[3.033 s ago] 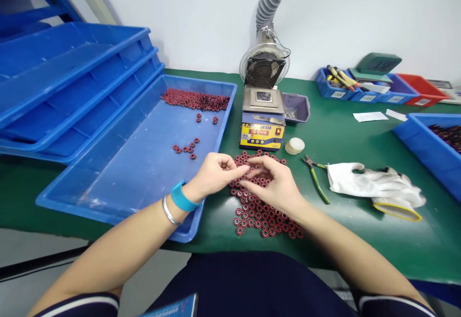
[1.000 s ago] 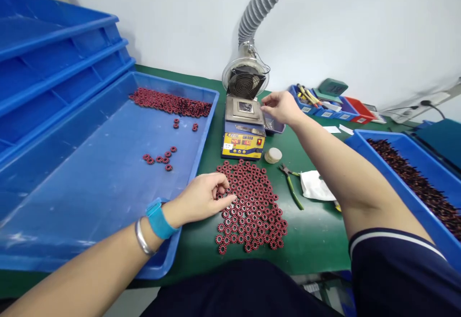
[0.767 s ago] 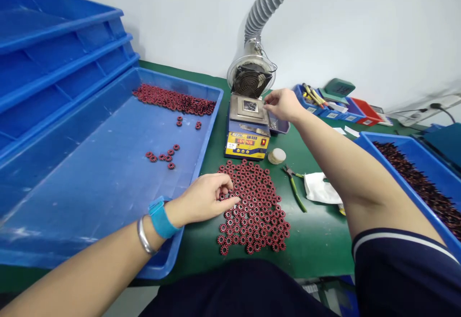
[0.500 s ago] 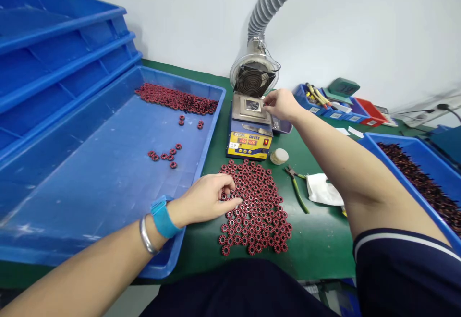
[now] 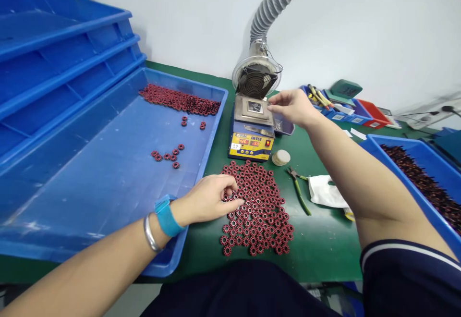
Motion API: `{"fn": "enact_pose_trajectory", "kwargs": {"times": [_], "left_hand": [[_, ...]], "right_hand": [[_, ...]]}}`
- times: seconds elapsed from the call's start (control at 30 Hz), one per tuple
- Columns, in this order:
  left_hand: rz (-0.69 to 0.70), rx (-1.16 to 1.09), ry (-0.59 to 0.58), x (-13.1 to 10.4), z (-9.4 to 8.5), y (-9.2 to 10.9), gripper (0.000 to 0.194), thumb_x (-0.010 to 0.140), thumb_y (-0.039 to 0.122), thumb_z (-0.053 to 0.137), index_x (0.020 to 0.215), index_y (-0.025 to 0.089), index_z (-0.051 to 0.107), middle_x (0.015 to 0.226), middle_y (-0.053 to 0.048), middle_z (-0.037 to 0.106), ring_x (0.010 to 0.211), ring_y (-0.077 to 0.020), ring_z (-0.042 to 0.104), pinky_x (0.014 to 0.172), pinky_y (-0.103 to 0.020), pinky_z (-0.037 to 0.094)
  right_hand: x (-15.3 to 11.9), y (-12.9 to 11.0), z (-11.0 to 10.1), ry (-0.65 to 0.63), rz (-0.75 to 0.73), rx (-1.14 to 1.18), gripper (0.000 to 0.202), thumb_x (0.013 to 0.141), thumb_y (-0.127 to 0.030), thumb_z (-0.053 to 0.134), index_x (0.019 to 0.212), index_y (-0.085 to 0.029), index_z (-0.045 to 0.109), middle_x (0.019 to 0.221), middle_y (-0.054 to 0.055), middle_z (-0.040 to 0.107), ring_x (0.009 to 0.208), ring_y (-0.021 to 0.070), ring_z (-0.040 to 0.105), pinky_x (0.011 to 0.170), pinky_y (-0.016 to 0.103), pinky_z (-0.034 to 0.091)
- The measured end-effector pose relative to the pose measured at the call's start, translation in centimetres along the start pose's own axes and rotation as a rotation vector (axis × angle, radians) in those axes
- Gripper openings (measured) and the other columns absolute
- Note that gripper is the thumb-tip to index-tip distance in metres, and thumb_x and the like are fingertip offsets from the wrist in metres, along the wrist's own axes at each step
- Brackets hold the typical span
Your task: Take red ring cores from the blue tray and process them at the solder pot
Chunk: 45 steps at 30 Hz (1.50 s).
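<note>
A pile of small red rings [image 5: 259,211] lies on the green table in front of me. My left hand [image 5: 212,197], with a blue band and a bangle on its wrist, rests on the pile's left edge, thumb and forefinger closed around one ring. My right hand [image 5: 293,107] reaches out to the right edge of the yellow-fronted solder pot [image 5: 252,125], fingertips pinched together. What they pinch is too small to see. A large blue tray [image 5: 108,173] on the left holds more red rings [image 5: 180,101] at its far end.
A fan with a grey hose [image 5: 256,79] stands behind the pot, a small grey bin [image 5: 286,126] beside it. Green-handled cutters [image 5: 298,189], a white glove [image 5: 326,191] and a round tin [image 5: 281,157] lie to the right. A blue bin [image 5: 406,187] holds dark parts. Blue trays [image 5: 54,67] are stacked left.
My right hand left the pile three seconds ago and went out to the solder pot, where it has shifted slightly right. My left hand has stayed on the rings.
</note>
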<state>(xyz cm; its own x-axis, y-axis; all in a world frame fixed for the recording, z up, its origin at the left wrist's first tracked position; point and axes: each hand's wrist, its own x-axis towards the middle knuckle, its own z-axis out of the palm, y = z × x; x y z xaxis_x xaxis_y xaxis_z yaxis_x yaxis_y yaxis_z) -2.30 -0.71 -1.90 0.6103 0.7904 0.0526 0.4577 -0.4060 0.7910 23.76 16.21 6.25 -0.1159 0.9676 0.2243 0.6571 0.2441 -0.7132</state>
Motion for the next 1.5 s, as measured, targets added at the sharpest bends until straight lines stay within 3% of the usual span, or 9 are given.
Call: {"fn": "enact_pose_trajectory", "kwargs": {"times": [0.33,0.5,0.67,0.8,0.9,1.03,1.13,1.33,1.5], "left_hand": [[-0.158,-0.407,0.115,0.1,-0.1,1.0,0.042,0.067,0.037,0.078,0.095,0.015,0.057,0.073,0.003,0.056,0.056,-0.0073,0.049,0.055,-0.023,0.043],[-0.212,-0.86,0.128,-0.1,-0.2,1.9,0.051,0.057,0.033,0.085,0.094,0.014,0.056,0.076,0.002,0.061,0.059,-0.0064,0.053,0.059,-0.023,0.046],[-0.148,-0.892,0.073,0.0,0.6,2.0,0.027,0.066,0.027,0.079,0.078,0.013,0.058,0.063,0.004,0.057,0.054,-0.0052,0.049,0.059,-0.022,0.044],[-0.151,-0.579,0.096,0.1,-1.0,1.3,0.016,0.072,0.026,0.072,0.076,0.014,0.062,0.064,0.002,0.06,0.055,-0.0082,0.051,0.059,-0.025,0.047],[-0.244,0.006,0.345,-0.9,-4.9,-0.8,0.009,0.073,0.022,0.069,0.078,0.015,0.067,0.079,-0.006,0.068,0.071,-0.0155,0.06,0.072,-0.031,0.05],[-0.668,0.556,0.581,-3.0,-10.6,-4.9,0.014,0.071,0.019,0.066,0.084,0.016,0.072,0.093,-0.012,0.073,0.088,-0.0267,0.067,0.082,-0.037,0.051],[-0.966,0.619,0.412,-3.5,-12.4,-7.2,0.013,0.065,0.019,0.07,0.078,0.016,0.072,0.087,-0.013,0.074,0.088,-0.0316,0.069,0.077,-0.036,0.052],[-1.034,0.52,0.193,-2.2,-11.2,-8.4,0.016,0.053,0.018,0.08,0.061,0.017,0.066,0.07,-0.009,0.072,0.077,-0.0289,0.07,0.067,-0.03,0.051],[-0.994,0.422,0.163,-2.6,-11.0,-8.2,0.034,0.054,0.021,0.081,0.086,0.018,0.068,0.067,-0.002,0.072,0.072,-0.0229,0.07,0.061,-0.026,0.05]], "right_hand": [[-8.7,-3.6,2.3,-0.197,-0.04,0.456,0.034,0.064,-0.039,0.084,0.083,-0.015,0.069,0.072,0.003,0.071,0.062,0.0122,0.066,0.063,0.028,0.058],[-15.9,-5.8,6.1,-0.042,-0.508,0.165,0.011,0.078,-0.019,0.07,0.087,-0.018,0.065,0.079,0.004,0.071,0.071,0.0144,0.069,0.066,0.027,0.058],[-19.6,-6.1,7.9,0.123,-0.791,-0.116,0.018,0.081,-0.011,0.064,0.096,-0.019,0.062,0.085,0.006,0.07,0.076,0.0159,0.069,0.067,0.027,0.058],[-20.9,-4.6,7.1,0.15,-0.713,-0.114,0.023,0.079,-0.016,0.071,0.1,-0.02,0.062,0.087,0.006,0.07,0.076,0.0165,0.069,0.069,0.028,0.058],[-22.5,-1.5,4.7,0.252,-0.512,-0.128,0.023,0.077,-0.021,0.074,0.098,-0.022,0.064,0.086,0.007,0.07,0.076,0.0196,0.068,0.073,0.035,0.056],[-25.7,4.5,0.7,0.35,-0.015,-0.232,0.013,0.081,-0.036,0.068,0.088,-0.026,0.065,0.079,0.008,0.071,0.069,0.0226,0.068,0.07,0.038,0.056],[-28.1,8.6,-1.0,0.218,0.21,-0.323,0.033,0.076,-0.058,0.063,0.083,-0.026,0.066,0.074,0.008,0.071,0.059,0.0236,0.067,0.053,0.037,0.052],[-30.4,12.0,-0.7,0.023,0.028,-0.326,0.049,0.075,-0.068,0.056,0.088,-0.022,0.067,0.09,0.011,0.068,0.067,0.0229,0.066,0.052,0.036,0.053],[-30.7,11.6,0.3,0.022,-0.128,-0.385,0.047,0.079,-0.063,0.057,0.097,-0.021,0.069,0.103,0.014,0.065,0.087,0.0268,0.066,0.072,0.042,0.056]]}}
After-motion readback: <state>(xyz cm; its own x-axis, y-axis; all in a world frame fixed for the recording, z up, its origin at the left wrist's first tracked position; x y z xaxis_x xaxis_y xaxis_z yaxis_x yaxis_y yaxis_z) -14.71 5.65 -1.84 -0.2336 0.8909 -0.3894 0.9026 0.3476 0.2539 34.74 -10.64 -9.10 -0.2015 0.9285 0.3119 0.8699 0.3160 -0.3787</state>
